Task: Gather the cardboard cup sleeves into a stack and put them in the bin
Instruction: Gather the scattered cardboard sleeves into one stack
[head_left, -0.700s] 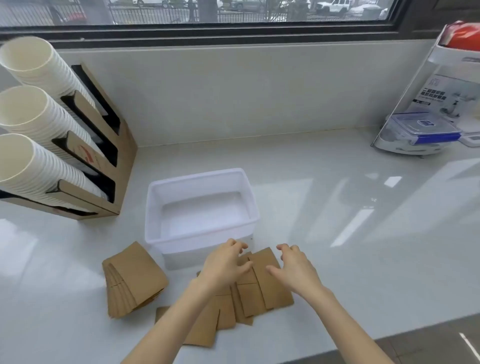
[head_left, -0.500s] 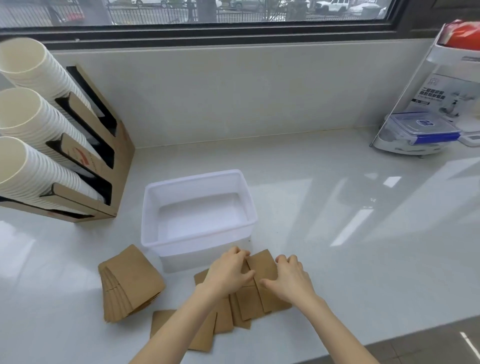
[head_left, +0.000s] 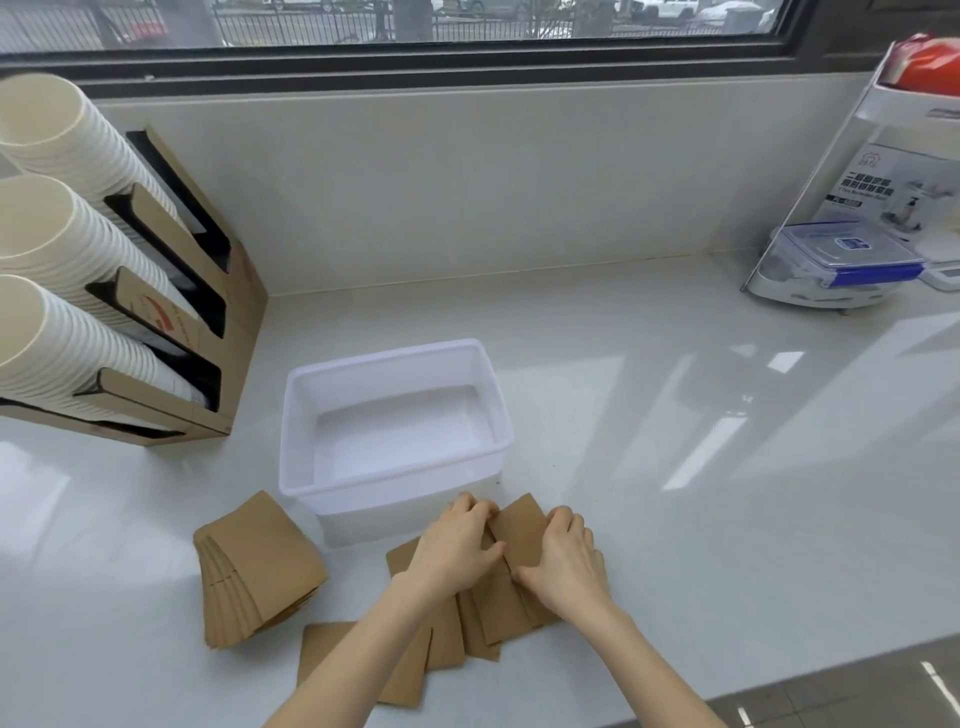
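Observation:
Several flat brown cardboard cup sleeves (head_left: 501, 608) lie fanned out on the white counter just in front of the white plastic bin (head_left: 311, 467). My left hand (head_left: 457, 545) and my right hand (head_left: 563, 556) press down on this loose pile from either side, fingers curled over the top sleeve's edges. A neater stack of sleeves (head_left: 260, 566) lies to the left of the bin's front corner. One more sleeve (head_left: 322, 654) sits nearer the counter's front, partly under my left forearm. The bin holds nothing.
A cardboard dispenser (head_left: 208, 322) with three rows of white paper cups (head_left: 47, 260) stands at the left. A white rack (head_left: 831, 208) holding a blue-lidded container (head_left: 852, 254) is at the back right. The counter's front edge (head_left: 675, 696) runs close below my arms.
Both hands have slid closer together over the loose sleeves, and the sleeves have bunched inward toward the bin's front.

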